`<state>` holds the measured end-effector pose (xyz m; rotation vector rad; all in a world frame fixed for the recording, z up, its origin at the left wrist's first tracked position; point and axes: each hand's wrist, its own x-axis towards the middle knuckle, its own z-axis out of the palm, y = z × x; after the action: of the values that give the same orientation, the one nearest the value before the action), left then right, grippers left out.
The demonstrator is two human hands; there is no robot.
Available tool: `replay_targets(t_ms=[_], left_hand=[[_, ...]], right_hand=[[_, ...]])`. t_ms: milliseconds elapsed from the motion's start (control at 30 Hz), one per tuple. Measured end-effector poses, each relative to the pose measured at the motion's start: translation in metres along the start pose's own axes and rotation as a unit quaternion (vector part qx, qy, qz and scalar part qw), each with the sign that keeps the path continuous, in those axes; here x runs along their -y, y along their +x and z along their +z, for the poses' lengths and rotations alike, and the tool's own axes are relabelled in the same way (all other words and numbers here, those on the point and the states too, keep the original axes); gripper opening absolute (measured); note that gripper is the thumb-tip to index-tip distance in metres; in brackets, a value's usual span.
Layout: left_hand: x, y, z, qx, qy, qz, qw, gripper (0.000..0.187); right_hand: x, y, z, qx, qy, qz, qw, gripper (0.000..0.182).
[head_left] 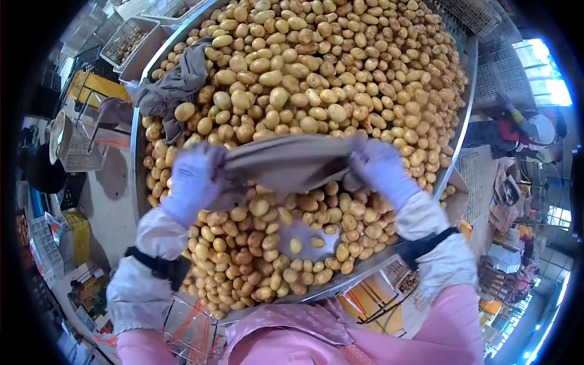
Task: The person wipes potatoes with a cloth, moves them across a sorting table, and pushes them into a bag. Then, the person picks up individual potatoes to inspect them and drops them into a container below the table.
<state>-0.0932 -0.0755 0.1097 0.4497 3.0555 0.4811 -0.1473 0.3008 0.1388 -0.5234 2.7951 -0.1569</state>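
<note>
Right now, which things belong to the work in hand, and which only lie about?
In use: left hand and right hand, both gloved, gripping the grey cloth sack; small yellow potatoes.
Lying about: crumpled grey rag; yellow plastic crate.

A large metal sorting table (139, 152) serves as the landmark. A mound of small yellow potatoes (316, 79) covers nearly its whole surface; a bare patch of metal (304, 234) shows near its front edge. A crumpled grey cloth (173, 85) lies on the potatoes at the table's left rim. Beyond the far-left corner stand white plastic crates (131, 39). Left of the table is a wire basket (76, 146), with a yellow crate (79, 234) lower down. Right of the table, a person in red (523, 131) is partly visible.
</note>
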Motion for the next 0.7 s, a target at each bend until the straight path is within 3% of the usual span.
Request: replay_targets(t_ms=[33, 67, 100, 133, 200, 233, 267, 333, 367, 400, 433, 467, 500, 600, 667, 700], left_hand=[[0.002, 0.017, -0.012, -0.122, 0.028, 0.054, 0.991, 0.032], [-0.006, 0.039, -0.028, -0.095, -0.003, 0.021, 0.995, 0.037], [0.008, 0.059, -0.013, -0.092, -0.032, -0.004, 0.995, 0.047], [0.002, 0.084, -0.002, -0.133, 0.042, -0.04, 0.989, 0.052], [0.007, 0.133, 0.055, -0.053, -0.157, -0.146, 0.975, 0.056], [0.0, 0.152, 0.079, -0.065, -0.023, -0.151, 0.986, 0.056], [-0.003, 0.173, 0.092, -0.082, 0.115, -0.156, 0.978, 0.056], [0.012, 0.212, 0.104, -0.165, 0.118, -0.123, 0.972, 0.047], [0.009, 0.219, 0.095, -0.1, 0.089, -0.138, 0.981, 0.045], [0.008, 0.224, 0.078, -0.042, 0.064, -0.151, 0.985, 0.043], [0.005, 0.204, 0.079, -0.053, -0.011, -0.111, 0.992, 0.04], [-0.004, 0.171, 0.085, -0.111, 0.025, -0.046, 0.992, 0.04], [-0.012, 0.132, 0.078, -0.128, -0.049, 0.013, 0.99, 0.037], [-0.029, 0.077, 0.084, 0.042, -0.039, 0.046, 0.997, 0.058], [-0.02, 0.13, 0.121, -0.123, -0.011, 0.037, 0.992, 0.061], [-0.031, 0.157, 0.13, -0.112, 0.028, -0.072, 0.991, 0.061]], right_hand=[[-0.003, 0.019, -0.024, -0.047, 0.047, -0.007, 0.998, 0.033], [-0.009, 0.041, -0.035, -0.093, 0.093, -0.013, 0.991, 0.038], [-0.012, 0.071, -0.032, -0.173, 0.089, -0.081, 0.977, 0.043], [-0.006, 0.104, -0.023, -0.253, 0.086, -0.152, 0.952, 0.049], [0.021, 0.169, 0.051, -0.116, 0.062, 0.001, 0.991, 0.057], [0.027, 0.187, 0.061, -0.071, -0.032, 0.016, 0.997, 0.059], [0.03, 0.214, 0.047, -0.065, -0.027, 0.011, 0.997, 0.06], [-0.002, 0.272, 0.057, -0.136, 0.014, -0.051, 0.989, 0.057], [0.0, 0.272, 0.052, -0.155, 0.027, -0.041, 0.987, 0.053], [0.0, 0.267, 0.079, -0.186, -0.031, -0.107, 0.976, 0.051], [-0.004, 0.247, 0.105, -0.217, -0.09, -0.161, 0.959, 0.048], [0.021, 0.181, 0.083, -0.194, -0.028, -0.081, 0.977, 0.047], [0.028, 0.136, 0.072, -0.114, -0.086, -0.111, 0.983, 0.05], [0.038, 0.096, 0.097, -0.062, -0.03, -0.09, 0.994, 0.053], [0.027, 0.168, 0.123, -0.119, -0.033, -0.024, 0.992, 0.058], [0.032, 0.183, 0.097, -0.118, -0.035, -0.011, 0.992, 0.062]])
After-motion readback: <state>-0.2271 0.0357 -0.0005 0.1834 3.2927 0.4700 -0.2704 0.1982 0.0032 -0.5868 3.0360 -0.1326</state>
